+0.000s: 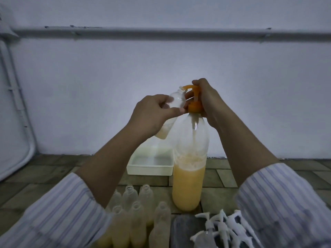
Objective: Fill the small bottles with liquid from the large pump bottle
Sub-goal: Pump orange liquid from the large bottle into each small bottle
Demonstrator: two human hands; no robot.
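Observation:
A tall clear pump bottle (189, 183) stands in the middle of the table, about half full of yellow-orange liquid. My right hand (207, 101) grips its orange pump head (195, 97) from above and behind. My left hand (154, 113) holds a small clear bottle (176, 102) tilted, its open mouth right under the pump's orange spout. A little pale liquid sits in the small bottle's lower end (163, 133). My left fingers hide part of its body.
Several small open bottles (136, 212), some holding yellow liquid, stand near the table's front edge. A dark tray (180, 230) with white pump caps (225, 228) lies at the front right. A white tub (150, 163) sits behind, near the pale wall.

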